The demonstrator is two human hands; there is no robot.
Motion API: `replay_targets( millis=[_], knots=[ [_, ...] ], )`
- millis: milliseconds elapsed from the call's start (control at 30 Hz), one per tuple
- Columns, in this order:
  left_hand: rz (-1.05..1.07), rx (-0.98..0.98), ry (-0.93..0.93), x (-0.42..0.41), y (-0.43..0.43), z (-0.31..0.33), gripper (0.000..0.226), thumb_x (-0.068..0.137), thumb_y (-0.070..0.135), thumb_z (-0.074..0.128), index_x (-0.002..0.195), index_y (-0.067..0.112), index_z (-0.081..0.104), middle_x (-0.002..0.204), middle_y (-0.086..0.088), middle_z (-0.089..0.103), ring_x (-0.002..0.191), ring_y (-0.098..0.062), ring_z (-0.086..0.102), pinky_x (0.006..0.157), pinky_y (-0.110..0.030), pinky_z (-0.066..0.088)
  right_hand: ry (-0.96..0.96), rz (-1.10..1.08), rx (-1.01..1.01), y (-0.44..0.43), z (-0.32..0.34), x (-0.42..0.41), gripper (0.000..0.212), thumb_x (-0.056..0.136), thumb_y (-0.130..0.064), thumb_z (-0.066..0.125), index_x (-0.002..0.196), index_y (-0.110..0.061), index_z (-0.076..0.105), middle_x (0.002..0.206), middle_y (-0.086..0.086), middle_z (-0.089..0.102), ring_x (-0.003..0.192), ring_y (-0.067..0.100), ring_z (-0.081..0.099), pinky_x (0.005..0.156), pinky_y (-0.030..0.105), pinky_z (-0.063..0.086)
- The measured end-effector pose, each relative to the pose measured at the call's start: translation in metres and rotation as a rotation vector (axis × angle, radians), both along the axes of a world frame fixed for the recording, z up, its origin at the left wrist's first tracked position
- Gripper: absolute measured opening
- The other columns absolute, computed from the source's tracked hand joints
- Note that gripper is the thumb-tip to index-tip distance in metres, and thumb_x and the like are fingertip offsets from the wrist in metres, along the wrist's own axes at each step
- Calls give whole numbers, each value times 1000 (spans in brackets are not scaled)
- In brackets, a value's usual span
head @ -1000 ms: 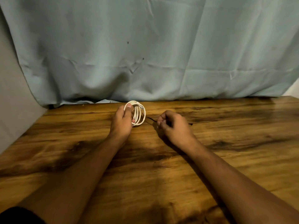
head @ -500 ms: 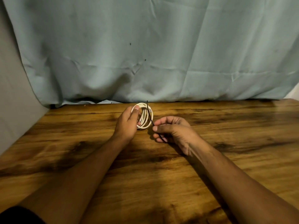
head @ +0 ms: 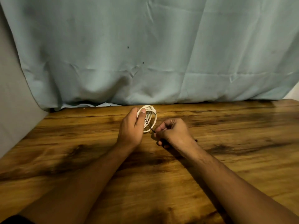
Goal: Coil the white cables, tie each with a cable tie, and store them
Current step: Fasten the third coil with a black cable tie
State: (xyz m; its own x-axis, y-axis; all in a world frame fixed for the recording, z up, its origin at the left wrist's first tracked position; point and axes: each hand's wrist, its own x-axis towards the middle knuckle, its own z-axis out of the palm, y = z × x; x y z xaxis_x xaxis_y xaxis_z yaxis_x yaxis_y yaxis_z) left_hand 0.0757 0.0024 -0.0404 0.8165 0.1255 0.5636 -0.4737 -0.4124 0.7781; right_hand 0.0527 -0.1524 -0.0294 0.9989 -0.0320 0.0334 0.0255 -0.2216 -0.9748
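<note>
- The coil (head: 153, 117) of white cable is held upright on edge, near the bench's (head: 242, 151) far edge and just in front of the hanging cloth (head: 161, 54).
- Left hand (head: 131, 126): its grip is closed round the coil's left side, with the thumb pressed on the top rim.
- Right hand (head: 174, 133): its grip is curled tight, pinching a thin black tie (head: 149, 125) just beside the coil's lower right. The tie runs up through the loops.
- The hands are near each other but apart.
- Wood stretches wide to the right and toward the person.
- A grey wall (head: 14, 94) bounds the left edge.
</note>
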Motion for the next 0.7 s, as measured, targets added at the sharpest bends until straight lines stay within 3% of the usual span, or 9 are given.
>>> replay_targets(
  millis=[100, 233, 367, 533, 633, 700],
  knots=[
    [-7, 48, -20, -4, -2, 2, 33, 108, 32, 47, 80, 16, 53, 67, 6, 56, 63, -9, 52, 60, -36, 42, -41, -12, 26, 0, 0, 0, 10, 81, 2, 78, 79, -6, 72, 79, 23, 76, 60, 30, 65, 56, 40, 49],
    [-39, 56, -24, -10, -6, 3, 36, 109, 30, 43, 76, 19, 52, 63, 7, 52, 58, -4, 47, 58, -31, 37, -101, -7, 247, 6, 1, 1, 8, 87, 11, 69, 89, 3, 68, 77, 23, 73, 55, 25, 63, 55, 35, 48],
    [-17, -30, 22, -10, -10, 5, 40, 110, 30, 40, 74, 22, 54, 61, 9, 55, 56, -3, 51, 59, -32, 39, -150, 16, 363, 15, -3, 4, 14, 87, 12, 71, 86, -1, 65, 66, 13, 69, 50, 19, 61, 53, 32, 49],
    [13, -88, 88, -3, -7, 5, 28, 108, 30, 44, 87, 19, 59, 72, 3, 58, 72, -20, 58, 72, -50, 52, -190, 4, 412, 21, -6, 7, 19, 85, 12, 73, 84, -5, 65, 72, 18, 68, 54, 20, 63, 51, 29, 50],
    [33, -131, 139, 5, -5, 1, 24, 107, 34, 45, 98, 21, 63, 80, 3, 62, 82, -25, 62, 80, -54, 56, -195, 11, 421, 22, -8, 9, 19, 85, 13, 73, 84, -4, 65, 72, 18, 67, 53, 20, 63, 50, 28, 50],
    [21, -153, 148, 7, -5, 0, 24, 107, 36, 47, 96, 23, 64, 78, 6, 62, 81, -22, 62, 80, -54, 56, -190, 14, 426, 22, -10, 9, 20, 85, 13, 73, 84, -5, 65, 72, 19, 67, 54, 21, 63, 51, 29, 50]
  ],
)
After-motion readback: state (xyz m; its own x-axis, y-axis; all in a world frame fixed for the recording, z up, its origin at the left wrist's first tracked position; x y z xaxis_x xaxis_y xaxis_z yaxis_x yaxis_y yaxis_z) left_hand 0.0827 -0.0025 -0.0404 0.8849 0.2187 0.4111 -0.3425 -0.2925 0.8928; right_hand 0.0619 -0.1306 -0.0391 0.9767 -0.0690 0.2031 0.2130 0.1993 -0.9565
